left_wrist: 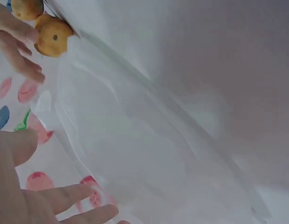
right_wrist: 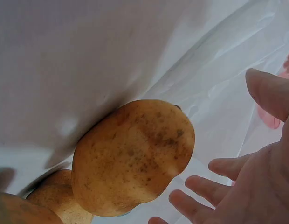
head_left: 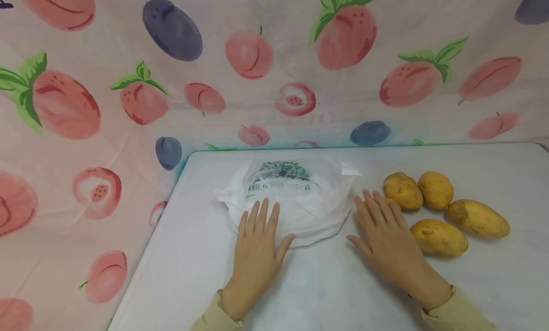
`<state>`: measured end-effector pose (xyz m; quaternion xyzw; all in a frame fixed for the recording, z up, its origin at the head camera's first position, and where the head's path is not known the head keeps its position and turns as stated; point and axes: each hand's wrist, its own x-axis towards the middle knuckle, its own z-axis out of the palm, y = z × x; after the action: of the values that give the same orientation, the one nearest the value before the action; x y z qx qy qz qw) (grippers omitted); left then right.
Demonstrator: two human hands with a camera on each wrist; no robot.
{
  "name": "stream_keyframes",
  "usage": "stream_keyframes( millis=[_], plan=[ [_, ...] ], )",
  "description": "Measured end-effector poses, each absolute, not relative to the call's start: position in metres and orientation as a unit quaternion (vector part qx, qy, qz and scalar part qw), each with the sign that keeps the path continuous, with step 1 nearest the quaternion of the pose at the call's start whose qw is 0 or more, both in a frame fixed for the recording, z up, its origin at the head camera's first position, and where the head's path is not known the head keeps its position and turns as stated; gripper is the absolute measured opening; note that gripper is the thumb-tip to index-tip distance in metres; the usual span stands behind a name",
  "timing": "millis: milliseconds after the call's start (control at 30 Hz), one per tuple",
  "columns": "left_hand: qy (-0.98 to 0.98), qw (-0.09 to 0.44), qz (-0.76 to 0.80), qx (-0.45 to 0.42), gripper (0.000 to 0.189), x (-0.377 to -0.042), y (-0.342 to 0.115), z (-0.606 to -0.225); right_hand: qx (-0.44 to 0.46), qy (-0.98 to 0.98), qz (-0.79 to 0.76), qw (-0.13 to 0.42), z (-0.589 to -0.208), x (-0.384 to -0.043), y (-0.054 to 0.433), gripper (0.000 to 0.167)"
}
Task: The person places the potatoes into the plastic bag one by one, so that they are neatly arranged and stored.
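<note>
A white plastic bag with a green leafy print lies on the table, its mouth spread toward the back. My left hand is at the bag's near left side, fingers straight and spread, holding nothing. My right hand has its fingers extended over a potato beside the bag's right edge; in the head view that potato is mostly hidden under the fingers. In the right wrist view the fingers appear apart from it. Several more yellow-brown potatoes lie to the right of this hand.
The white table has its back edge against a hanging cloth printed with peaches and plums. The same cloth continues along the left side. Pale sleeves cover both wrists.
</note>
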<state>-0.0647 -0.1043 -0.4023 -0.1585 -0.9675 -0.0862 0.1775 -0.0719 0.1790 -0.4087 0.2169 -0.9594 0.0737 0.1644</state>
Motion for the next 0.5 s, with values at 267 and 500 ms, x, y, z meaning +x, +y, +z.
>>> stream_keyframes(
  millis=[267,500],
  plan=[
    [-0.966,0.187,-0.101,-0.145,0.065,-0.074,-0.118,-0.398,0.219,-0.960,0.076,0.157,-0.407,-0.077,0.186,0.075],
    [-0.967,0.192,-0.113,-0.126,0.063,-0.084,-0.131,-0.397,0.222,-0.961,0.069,0.152,-0.404,-0.079,0.188,0.081]
  ],
)
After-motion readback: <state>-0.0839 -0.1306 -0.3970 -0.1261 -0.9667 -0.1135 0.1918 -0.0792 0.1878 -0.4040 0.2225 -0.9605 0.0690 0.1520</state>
